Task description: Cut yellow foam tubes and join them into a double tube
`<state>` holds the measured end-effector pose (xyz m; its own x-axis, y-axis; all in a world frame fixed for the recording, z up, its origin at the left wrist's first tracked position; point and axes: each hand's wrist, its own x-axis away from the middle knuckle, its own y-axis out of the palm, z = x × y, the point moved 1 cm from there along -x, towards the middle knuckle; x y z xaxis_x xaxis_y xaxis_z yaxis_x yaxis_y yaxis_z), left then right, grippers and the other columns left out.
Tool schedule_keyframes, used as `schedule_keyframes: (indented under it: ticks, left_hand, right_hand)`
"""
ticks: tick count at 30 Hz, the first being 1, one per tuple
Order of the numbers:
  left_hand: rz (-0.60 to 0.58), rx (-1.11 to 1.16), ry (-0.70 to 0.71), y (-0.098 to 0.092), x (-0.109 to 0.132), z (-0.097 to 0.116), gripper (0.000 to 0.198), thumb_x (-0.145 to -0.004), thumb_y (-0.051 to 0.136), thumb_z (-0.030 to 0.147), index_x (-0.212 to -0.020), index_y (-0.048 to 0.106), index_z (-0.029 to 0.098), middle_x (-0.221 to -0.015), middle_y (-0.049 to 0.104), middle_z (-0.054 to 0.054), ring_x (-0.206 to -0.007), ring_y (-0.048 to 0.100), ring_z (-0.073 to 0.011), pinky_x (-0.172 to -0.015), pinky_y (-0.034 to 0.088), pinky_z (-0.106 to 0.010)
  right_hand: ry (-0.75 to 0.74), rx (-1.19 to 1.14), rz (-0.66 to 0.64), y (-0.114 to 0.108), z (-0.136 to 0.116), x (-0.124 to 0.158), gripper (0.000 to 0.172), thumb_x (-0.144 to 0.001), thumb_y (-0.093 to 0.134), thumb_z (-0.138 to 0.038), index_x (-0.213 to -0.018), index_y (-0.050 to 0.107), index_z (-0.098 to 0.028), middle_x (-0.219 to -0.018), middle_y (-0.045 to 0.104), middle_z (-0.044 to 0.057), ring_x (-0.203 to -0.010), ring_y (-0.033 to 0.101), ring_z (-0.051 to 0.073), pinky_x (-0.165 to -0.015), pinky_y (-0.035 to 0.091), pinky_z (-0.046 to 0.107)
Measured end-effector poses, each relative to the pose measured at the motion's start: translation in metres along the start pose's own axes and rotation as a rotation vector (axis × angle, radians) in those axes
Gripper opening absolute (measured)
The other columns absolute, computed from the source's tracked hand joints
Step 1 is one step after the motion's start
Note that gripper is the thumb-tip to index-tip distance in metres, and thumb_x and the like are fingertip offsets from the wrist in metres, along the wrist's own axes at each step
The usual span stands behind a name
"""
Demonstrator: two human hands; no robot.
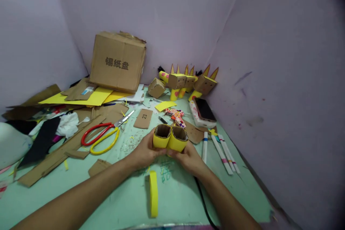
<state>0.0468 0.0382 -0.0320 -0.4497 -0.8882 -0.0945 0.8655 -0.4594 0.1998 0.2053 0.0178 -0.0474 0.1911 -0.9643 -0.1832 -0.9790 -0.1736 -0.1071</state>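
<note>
Two short cardboard tubes wrapped in yellow paper stand side by side between my hands, touching, their brown open ends facing up. My left hand [144, 152] is closed round the left tube [161, 142]. On the other side, my right hand [188, 158] grips the right tube [177, 145]. Both thumbs press low on the near side, where the tubes meet; the other fingers are mostly hidden behind. A yellow paper strip [153, 194] lies on the green table [129, 201] just in front of my hands.
Red-and-yellow scissors [104, 133] lie open at left near cardboard scraps. A cardboard box [118, 63] leans at the back. Yellow-spotted cardboard figures [178, 81] stand behind. Markers [222, 154], a phone [205, 109] and a black cable [203, 201] are at right.
</note>
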Motion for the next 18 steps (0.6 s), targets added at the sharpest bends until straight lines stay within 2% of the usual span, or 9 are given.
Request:
schedule_keyframes:
  ticks: [5, 8, 13, 18]
  left_hand:
    - [-0.008, -0.001, -0.024, 0.0, 0.0022, -0.0029, 0.057, -0.058, 0.079, 0.022, -0.107, 0.051, 0.016, -0.107, 0.063, -0.009, -0.097, 0.058, -0.0253, -0.084, 0.046, -0.036]
    - [-0.009, 0.008, -0.025, 0.0007, 0.0017, -0.0012, 0.06, -0.056, 0.08, 0.022, -0.108, 0.051, 0.017, -0.104, 0.065, -0.008, -0.098, 0.059, -0.0266, -0.084, 0.047, -0.037]
    - [-0.012, 0.01, -0.038, 0.0009, 0.0021, -0.0025, 0.06, -0.057, 0.079, 0.024, -0.109, 0.05, 0.017, -0.1, 0.066, -0.007, -0.097, 0.059, -0.0269, -0.083, 0.047, -0.038]
    - [-0.038, -0.011, -0.065, 0.001, 0.0038, -0.0018, 0.057, -0.06, 0.077, 0.02, -0.11, 0.05, 0.016, -0.108, 0.064, -0.01, -0.101, 0.058, -0.0276, -0.087, 0.046, -0.039]
  right_hand:
    - [0.011, -0.047, -0.068, 0.0037, -0.0024, -0.0016, 0.032, -0.069, 0.07, -0.026, -0.1, 0.063, -0.019, -0.094, 0.069, 0.004, -0.098, 0.059, 0.025, -0.083, 0.048, 0.038]
    - [0.007, -0.037, -0.054, 0.0035, -0.0052, -0.0014, 0.025, -0.069, 0.07, -0.025, -0.093, 0.066, -0.018, -0.091, 0.07, 0.004, -0.098, 0.059, 0.025, -0.085, 0.047, 0.039]
    - [0.022, -0.063, -0.01, 0.0038, -0.0062, 0.0003, 0.04, -0.067, 0.072, -0.024, -0.105, 0.061, -0.02, -0.114, 0.063, 0.006, -0.112, 0.052, 0.028, -0.087, 0.046, 0.04]
    - [0.048, -0.081, 0.042, 0.0053, -0.0081, 0.001, 0.05, -0.063, 0.074, -0.023, -0.111, 0.059, -0.022, -0.105, 0.066, 0.005, -0.112, 0.051, 0.031, -0.084, 0.048, 0.04]
